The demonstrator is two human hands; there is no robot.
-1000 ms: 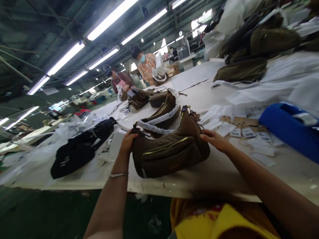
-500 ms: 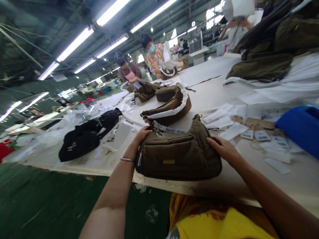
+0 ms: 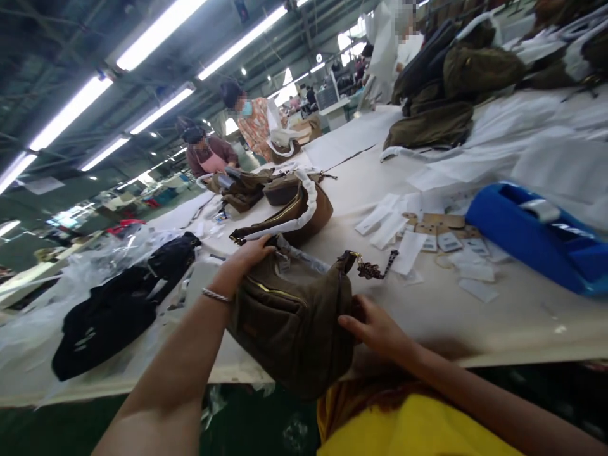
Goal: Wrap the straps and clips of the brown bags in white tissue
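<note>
A brown fabric shoulder bag (image 3: 294, 323) with a gold zipper sits tilted at the table's near edge, its lower part hanging over the edge. My left hand (image 3: 251, 253) grips its upper left corner, fingers partly hidden behind the fabric. At the bag's right end, my right hand (image 3: 370, 323) pinches the side, thumb in front. A chain with a dark woven end (image 3: 373, 269) dangles from the bag's right strap ring onto the table. Just beyond lies a second brown bag (image 3: 294, 212), its strap wrapped in white.
To the left lies a black bag (image 3: 123, 297) beside clear plastic wrapping. At right are a blue tape dispenser (image 3: 541, 240), paper tags (image 3: 446, 240) and white paper strips. A pile of olive bags (image 3: 479, 73) stands at the back right. Two co-workers (image 3: 256, 123) handle bags across the table.
The bag has turned from facing me squarely to an angle, its left end dropping toward me. My right hand has moved lower along its side. The camera view has shifted right.
</note>
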